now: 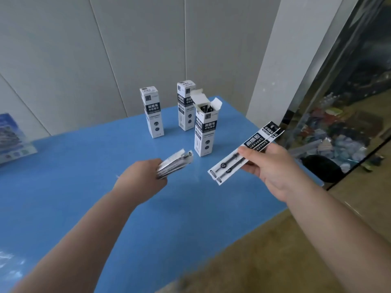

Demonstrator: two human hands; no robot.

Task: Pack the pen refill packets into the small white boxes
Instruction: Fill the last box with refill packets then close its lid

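Three small white boxes stand upright on the blue table. The nearest box has its top flaps open and dark packets show inside. Two closed boxes stand behind it, one at the left and one at the back. My left hand grips a stack of refill packets above the table, left of the open box. My right hand pinches two long refill packets side by side, tilted, to the right of the open box.
A blue printed carton lies at the table's far left edge. Grey wall panels stand behind the table. A glass pane with clutter behind it is at the right. The table's right edge drops to a brown floor.
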